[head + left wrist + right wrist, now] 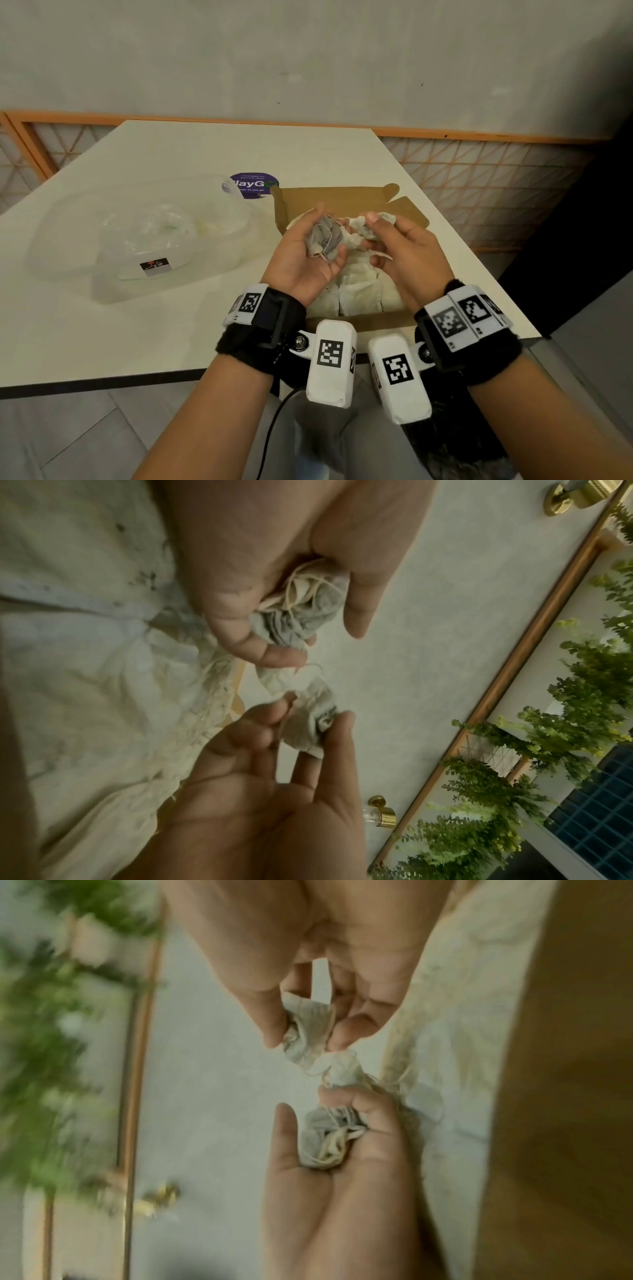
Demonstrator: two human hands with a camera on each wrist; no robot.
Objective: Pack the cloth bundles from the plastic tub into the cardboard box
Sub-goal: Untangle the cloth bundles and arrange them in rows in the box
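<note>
Cloth bundles: two grey ones held above cardboard box [342, 323], left hand [308, 253] cupping one [323, 240], right hand [400, 246] pinching other [368, 226]; packed pale bundles [359, 291] partly hidden, uncountable; tub [137, 240] contents unclear

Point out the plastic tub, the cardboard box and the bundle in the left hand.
plastic tub [113, 274], head view, bare front wall.
cardboard box [356, 322], head view, near wall.
grey cloth bundle [325, 240], head view, crumpled middle, in the left palm.

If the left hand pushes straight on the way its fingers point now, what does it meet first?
Probably the far wall of the cardboard box, past the grey bundle the left hand already holds. It hovers above the packed bundles; depth is unclear.
</note>
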